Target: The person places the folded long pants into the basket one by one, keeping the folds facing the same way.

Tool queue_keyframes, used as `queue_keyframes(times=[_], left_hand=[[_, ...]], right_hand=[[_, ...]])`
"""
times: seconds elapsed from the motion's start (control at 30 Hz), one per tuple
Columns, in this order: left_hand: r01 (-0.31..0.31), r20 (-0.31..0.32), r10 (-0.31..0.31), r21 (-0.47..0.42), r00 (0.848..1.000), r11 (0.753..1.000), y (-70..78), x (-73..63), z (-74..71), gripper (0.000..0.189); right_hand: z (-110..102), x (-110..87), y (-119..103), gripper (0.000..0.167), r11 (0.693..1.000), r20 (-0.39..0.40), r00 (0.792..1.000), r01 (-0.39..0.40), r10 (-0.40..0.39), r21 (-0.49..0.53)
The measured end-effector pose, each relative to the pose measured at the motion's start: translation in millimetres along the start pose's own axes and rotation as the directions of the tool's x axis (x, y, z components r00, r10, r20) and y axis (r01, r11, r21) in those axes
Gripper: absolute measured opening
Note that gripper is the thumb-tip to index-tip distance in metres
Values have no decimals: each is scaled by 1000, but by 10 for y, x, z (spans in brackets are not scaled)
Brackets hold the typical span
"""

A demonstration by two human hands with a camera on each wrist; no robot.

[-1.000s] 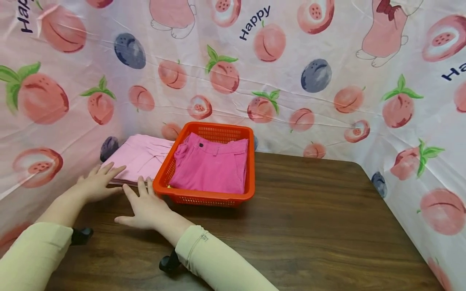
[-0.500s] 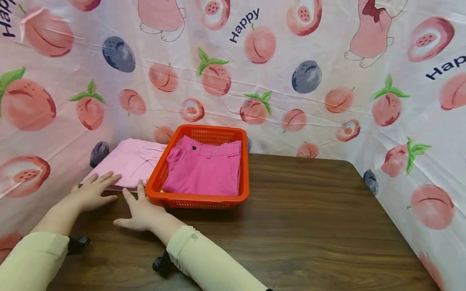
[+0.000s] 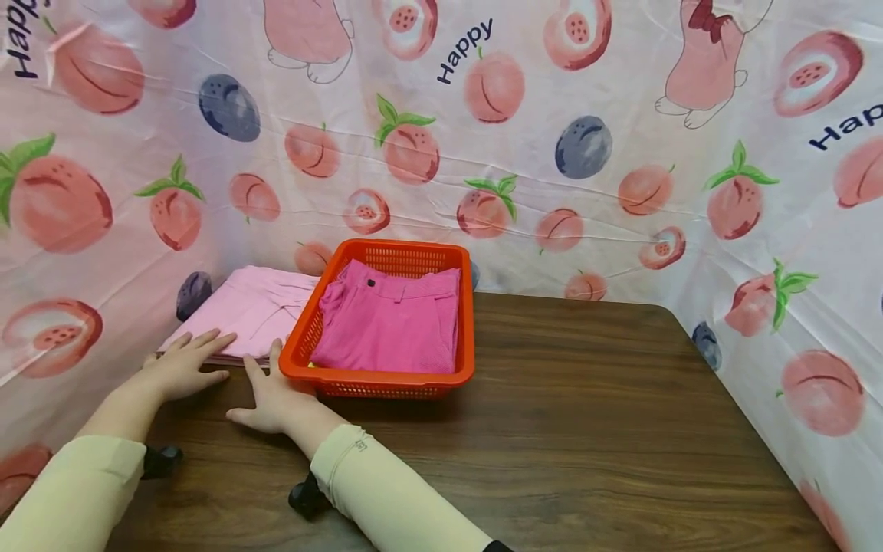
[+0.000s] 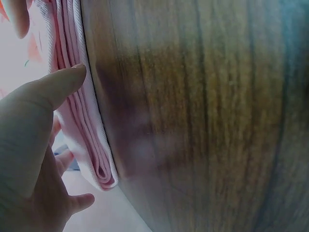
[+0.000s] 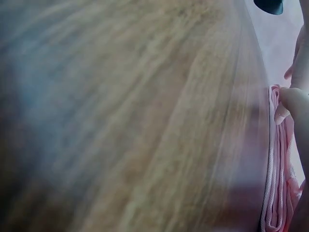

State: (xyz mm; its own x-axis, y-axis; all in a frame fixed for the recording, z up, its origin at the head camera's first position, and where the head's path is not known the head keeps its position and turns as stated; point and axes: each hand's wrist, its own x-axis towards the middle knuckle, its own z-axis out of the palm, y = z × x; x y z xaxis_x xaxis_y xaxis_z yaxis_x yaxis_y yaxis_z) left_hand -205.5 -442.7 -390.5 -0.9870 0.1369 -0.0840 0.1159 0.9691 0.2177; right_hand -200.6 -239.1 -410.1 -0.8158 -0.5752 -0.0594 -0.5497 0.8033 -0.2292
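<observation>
A folded light pink garment [image 3: 251, 307] lies on the table at the back left, beside the basket. My left hand [image 3: 178, 376] is at its near left edge with fingers spread over the top. In the left wrist view, the thumb of that hand [image 4: 34, 130] rests along the stacked folds [image 4: 79, 116]. At the near right edge of the garment, against the basket's left corner, is my right hand [image 3: 283, 402]; its fingers are extended and spread, and its thumb points left. The right wrist view shows the layered folds [image 5: 276, 183] edge-on.
An orange-red plastic basket [image 3: 386, 379] stands right of the garment. Inside it lie folded hot-pink trousers [image 3: 393, 326] with a dark button at the waist. Brown wooden table surface [image 3: 586, 414] stretches to the right. A fruit-printed curtain [image 3: 524, 138] encloses the back and sides.
The scene has shifted left in the head view, then slightly back. Both hands stay at the garment's near edge; the right fingers have edged slightly closer to the basket. Garment and basket look unmoved.
</observation>
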Motion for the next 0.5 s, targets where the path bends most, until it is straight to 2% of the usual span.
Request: queue_keyframes(times=[0.13, 0.37, 0.5], left_hand=[[-5, -5, 5, 0, 1000, 1000, -13, 15, 7, 69], [-10, -6, 10, 3, 1000, 1000, -51, 27, 10, 66], [-32, -13, 32, 10, 999, 999, -61, 29, 3, 63]], right_hand=[[7, 36, -18, 84, 1000, -13, 1000, -25, 25, -4], [7, 29, -32, 82, 997, 25, 996, -80, 80, -6], [18, 29, -39, 82, 996, 31, 996, -83, 83, -15]])
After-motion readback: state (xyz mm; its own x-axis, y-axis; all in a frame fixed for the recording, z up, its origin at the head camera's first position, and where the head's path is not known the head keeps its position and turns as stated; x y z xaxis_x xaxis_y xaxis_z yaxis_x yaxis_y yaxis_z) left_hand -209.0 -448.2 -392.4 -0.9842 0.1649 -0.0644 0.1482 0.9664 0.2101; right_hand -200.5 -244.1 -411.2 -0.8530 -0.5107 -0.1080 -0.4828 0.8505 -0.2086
